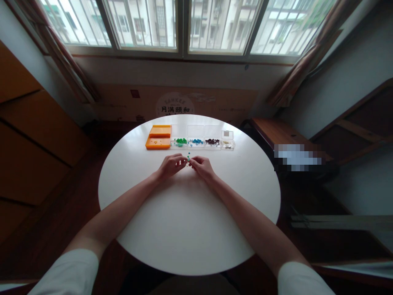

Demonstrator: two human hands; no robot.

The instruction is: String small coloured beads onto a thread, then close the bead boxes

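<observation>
Over the white round table, my left hand (173, 164) and my right hand (201, 166) meet with thumbs and forefingers pinched together. Between the fingertips is a small green piece (188, 158), partly covered by the fingers; its exact kind is too small to make out. Another tiny green piece (189, 153) lies just beyond the fingertips. Behind the hands stands a row of clear boxes with lids raised, holding green pieces (181, 141), blue pieces (196, 141), dark brown pieces (212, 141) and pale bits (227, 142).
An orange case (158, 146) with a few small yellow bits stands left of the clear boxes. The white table (190, 233) has a rounded edge. A wooden bench (270, 133) is at the right, an orange-brown cabinet (37, 143) at the left, and a barred window (147, 24) ahead.
</observation>
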